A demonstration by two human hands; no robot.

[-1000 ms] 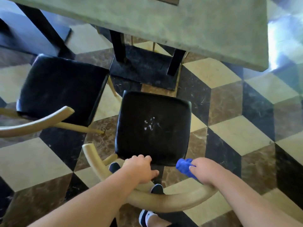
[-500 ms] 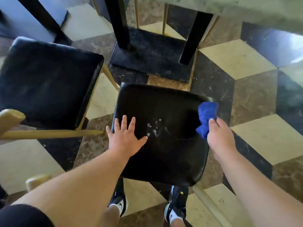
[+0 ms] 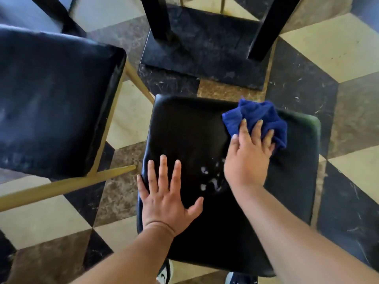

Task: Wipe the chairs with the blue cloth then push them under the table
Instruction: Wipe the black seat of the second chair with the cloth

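Observation:
A chair with a black padded seat (image 3: 184,128) stands right below me. White smears (image 3: 209,179) mark the middle of the seat. My right hand (image 3: 249,154) presses a crumpled blue cloth (image 3: 258,117) flat onto the seat's far right part, just beyond the smears. My left hand (image 3: 166,199) lies flat on the seat's left edge, fingers spread, holding nothing. A second chair with a black seat (image 3: 55,99) and light wooden legs stands to the left.
The table's black legs (image 3: 155,17) and dark base plate (image 3: 205,52) stand just beyond the near chair. A wooden rail (image 3: 67,185) of the left chair reaches toward the near seat. The floor is a tan, brown and black tile pattern. My shoes (image 3: 165,273) show under the seat.
My hands left the chair's curved backrest and came down on the seat. The right hand carried the cloth from the seat's right edge onto its surface; the view moved closer.

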